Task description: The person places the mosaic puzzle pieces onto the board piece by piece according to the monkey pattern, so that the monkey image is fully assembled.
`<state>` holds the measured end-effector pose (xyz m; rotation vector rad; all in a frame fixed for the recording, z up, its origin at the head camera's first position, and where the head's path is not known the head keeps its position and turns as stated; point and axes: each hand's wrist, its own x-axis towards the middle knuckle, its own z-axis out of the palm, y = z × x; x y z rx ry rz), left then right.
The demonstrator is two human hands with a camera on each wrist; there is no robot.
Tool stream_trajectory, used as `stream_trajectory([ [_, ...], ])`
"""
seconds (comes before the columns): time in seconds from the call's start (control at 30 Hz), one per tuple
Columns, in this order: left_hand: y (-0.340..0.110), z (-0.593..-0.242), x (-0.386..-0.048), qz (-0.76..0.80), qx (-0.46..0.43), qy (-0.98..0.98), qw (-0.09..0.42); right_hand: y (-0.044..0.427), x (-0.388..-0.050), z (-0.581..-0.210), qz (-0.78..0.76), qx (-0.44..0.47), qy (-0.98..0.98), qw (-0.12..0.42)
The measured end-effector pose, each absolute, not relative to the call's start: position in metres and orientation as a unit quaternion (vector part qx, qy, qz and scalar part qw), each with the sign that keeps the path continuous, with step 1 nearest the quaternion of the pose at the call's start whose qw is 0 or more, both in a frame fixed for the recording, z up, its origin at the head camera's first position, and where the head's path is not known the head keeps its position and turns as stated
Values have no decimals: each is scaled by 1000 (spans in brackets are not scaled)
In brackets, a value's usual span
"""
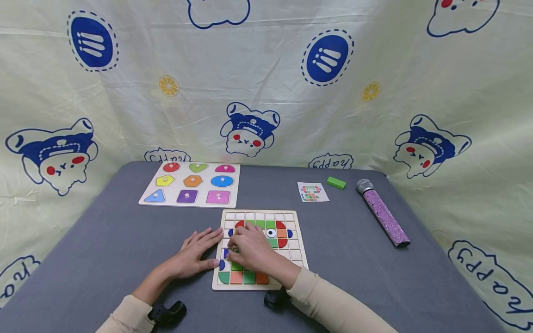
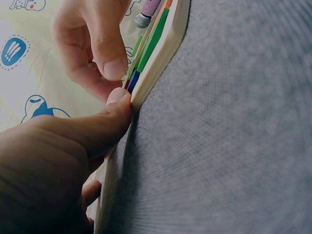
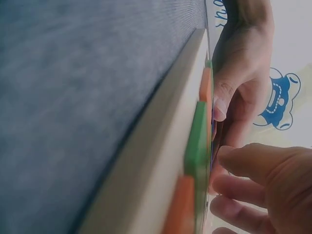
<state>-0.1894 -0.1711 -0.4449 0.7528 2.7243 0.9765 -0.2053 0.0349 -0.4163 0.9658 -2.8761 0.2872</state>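
Note:
A square wooden grid board [image 1: 294, 254] lies on the table with flat coloured tiles in it: red quarter-rounds [image 1: 281, 225], green squares, orange squares, blue half-rounds and a white eye tile [image 1: 271, 233]. My left hand [image 1: 192, 256] rests at the board's left edge, fingers extended, its thumb touching the rim near a blue tile [image 2: 132, 80]. Over the left-middle of the board is my right hand [image 1: 253, 249], its fingers loosely bent down towards the tiles. In the right wrist view its thumb and fingers [image 3: 243, 158] stand apart with no tile visible between them. Several cells are hidden beneath this hand.
A shape-puzzle board [image 1: 204, 187] lies at the back left. Behind the grid board to the right are a small pattern card [image 1: 313, 192] and a green block [image 1: 336, 183]. A glittery purple microphone [image 1: 385, 215] lies at the right. A printed cloth hangs behind the grey table.

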Motion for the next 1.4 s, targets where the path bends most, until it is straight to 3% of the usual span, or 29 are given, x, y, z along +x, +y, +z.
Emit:
stream_trajectory([
  [0.9, -170, -446, -191, 329, 253, 907, 76, 46, -199, -416, 102, 343, -933, 45],
  [1.4, -171, -444, -187, 324, 237, 912, 83, 114, -206, -405, 155, 279, -937, 141],
])
